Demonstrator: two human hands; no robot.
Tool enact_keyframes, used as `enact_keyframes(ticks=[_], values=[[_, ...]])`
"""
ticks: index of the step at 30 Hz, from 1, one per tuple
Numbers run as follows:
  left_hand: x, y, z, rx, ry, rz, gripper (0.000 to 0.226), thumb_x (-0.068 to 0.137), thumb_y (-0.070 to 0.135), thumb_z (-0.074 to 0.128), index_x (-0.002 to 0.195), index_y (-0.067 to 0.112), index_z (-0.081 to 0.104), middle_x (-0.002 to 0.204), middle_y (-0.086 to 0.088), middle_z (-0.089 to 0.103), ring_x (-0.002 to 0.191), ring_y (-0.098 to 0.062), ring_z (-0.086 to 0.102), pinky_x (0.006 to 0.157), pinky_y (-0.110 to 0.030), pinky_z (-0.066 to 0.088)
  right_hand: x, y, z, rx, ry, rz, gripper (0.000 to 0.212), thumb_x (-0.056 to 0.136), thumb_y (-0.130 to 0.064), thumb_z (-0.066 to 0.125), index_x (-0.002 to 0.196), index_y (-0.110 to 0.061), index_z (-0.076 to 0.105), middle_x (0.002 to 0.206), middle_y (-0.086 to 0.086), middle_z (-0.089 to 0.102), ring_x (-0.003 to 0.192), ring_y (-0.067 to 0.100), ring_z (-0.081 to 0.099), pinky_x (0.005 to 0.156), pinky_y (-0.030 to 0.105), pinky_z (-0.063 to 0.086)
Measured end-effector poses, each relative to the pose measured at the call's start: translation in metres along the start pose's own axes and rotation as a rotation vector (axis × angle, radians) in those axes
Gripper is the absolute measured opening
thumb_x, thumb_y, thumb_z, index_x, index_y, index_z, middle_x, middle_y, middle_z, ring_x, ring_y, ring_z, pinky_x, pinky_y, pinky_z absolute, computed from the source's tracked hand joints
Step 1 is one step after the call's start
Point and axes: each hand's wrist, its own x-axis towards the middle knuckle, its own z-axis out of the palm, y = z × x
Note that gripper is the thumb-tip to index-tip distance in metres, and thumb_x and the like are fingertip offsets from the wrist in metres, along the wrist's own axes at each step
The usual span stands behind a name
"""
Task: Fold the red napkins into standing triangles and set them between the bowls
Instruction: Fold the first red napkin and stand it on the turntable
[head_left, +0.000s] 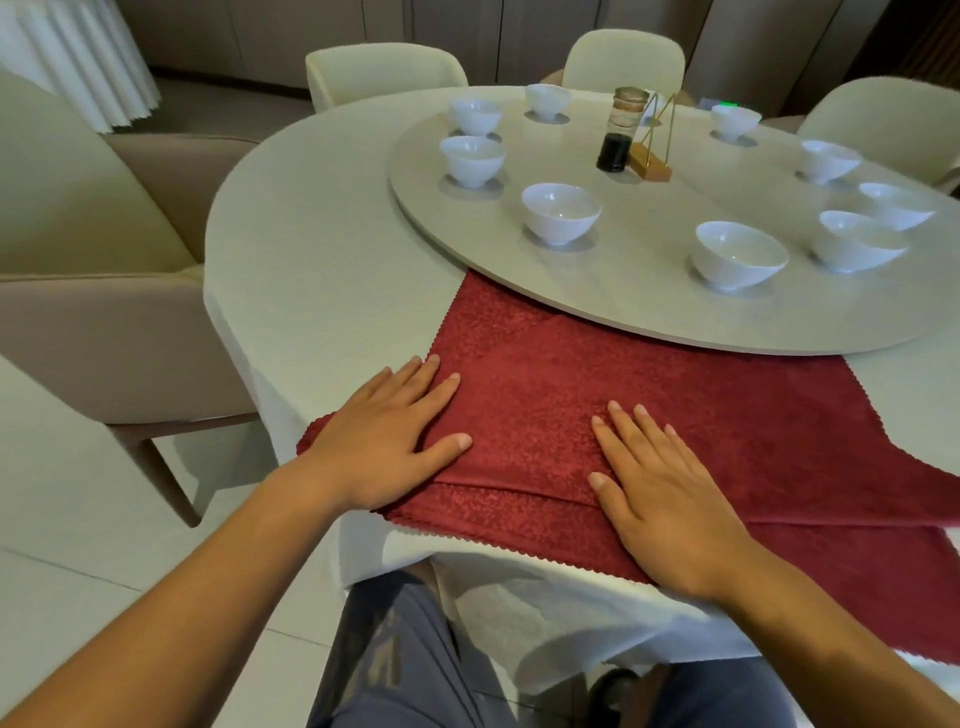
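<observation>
Flat and spread, both hands are pressed on the napkin (571, 374): the left hand (384, 436) at its left edge, the right hand (670, 499) nearer the middle, with nothing pinched. The napkin is laid at the near edge of the table (311, 260), more red layers are seen beneath it, and a scalloped hem is hung over the edge. No triangle is judged to be formed yet.

Slipping is the likely fault. If one hand is pushed harder, the top layer may be dragged over those beneath and the crease set askew, or the stack may be pulled off the near edge. The far corner appears to be caught under the rim of the turntable (623, 270), so a tug could be resisted there, or the turntable turned.

Farther off, white bowls (561, 213) are spaced round the turntable. A dark bottle (615, 140) and a gold stand (652, 156) are placed at its centre. Chairs (384, 73) are set along the far side.
</observation>
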Motion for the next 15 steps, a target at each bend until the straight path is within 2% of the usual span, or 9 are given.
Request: enact_keyframes(ticks=[2,4,6,8,11,15], values=[[0.0,0.004,-0.001,-0.049,0.072,-0.003,0.088,0.086,0.078,0.01,0.162,0.034,0.015,0.17,0.0,0.001,0.157,-0.017,-0.002,0.126,-0.034,-0.005,0.0,0.0,0.001,0.0,0.0,0.001,0.08,0.086,-0.065,-0.016,0.159,-0.032,-0.009,0.164,-0.011,-0.02,0.149,0.008,-0.026,0.122,0.032,-0.014],[0.002,0.021,-0.004,-0.076,0.205,0.057,0.071,0.093,0.062,0.028,0.154,0.029,0.041,0.165,-0.003,0.031,0.153,-0.022,0.024,0.127,-0.042,0.015,0.0,0.0,0.001,0.005,0.004,0.004,0.079,0.087,-0.064,-0.015,0.159,-0.032,-0.009,0.164,-0.012,-0.02,0.149,0.008,-0.026,0.122,0.032,-0.014],[0.005,0.046,-0.007,-0.115,0.271,0.156,0.052,0.096,0.047,0.043,0.141,0.026,0.058,0.149,0.0,0.053,0.139,-0.02,0.044,0.117,-0.041,0.033,0.001,0.0,0.001,0.012,0.006,0.002,0.079,0.087,-0.064,-0.014,0.159,-0.032,-0.009,0.165,-0.012,-0.02,0.149,0.007,-0.026,0.122,0.031,-0.014],[0.007,0.066,-0.003,-0.128,0.255,0.216,0.046,0.098,0.044,0.048,0.137,0.027,0.061,0.144,0.004,0.057,0.135,-0.017,0.047,0.111,-0.036,0.034,0.001,0.001,0.001,0.01,0.01,-0.002,0.08,0.086,-0.064,-0.014,0.159,-0.032,-0.009,0.164,-0.012,-0.02,0.149,0.007,-0.025,0.122,0.031,-0.015],[0.007,0.069,0.012,-0.127,0.211,0.208,0.047,0.101,0.048,0.049,0.142,0.027,0.056,0.151,0.004,0.049,0.141,-0.016,0.04,0.115,-0.034,0.028,0.0,0.002,0.002,0.023,0.026,-0.007,0.083,0.084,-0.067,-0.016,0.159,-0.032,-0.007,0.165,-0.012,-0.019,0.15,0.007,-0.025,0.121,0.03,-0.015],[0.005,0.061,0.017,-0.144,0.198,0.216,0.05,0.102,0.05,0.047,0.144,0.026,0.055,0.155,0.003,0.044,0.144,-0.017,0.035,0.118,-0.036,0.028,0.001,0.002,0.001,0.069,0.03,-0.019,0.084,0.085,-0.071,-0.016,0.159,-0.033,-0.005,0.165,-0.012,-0.018,0.15,0.006,-0.024,0.121,0.029,-0.015]])
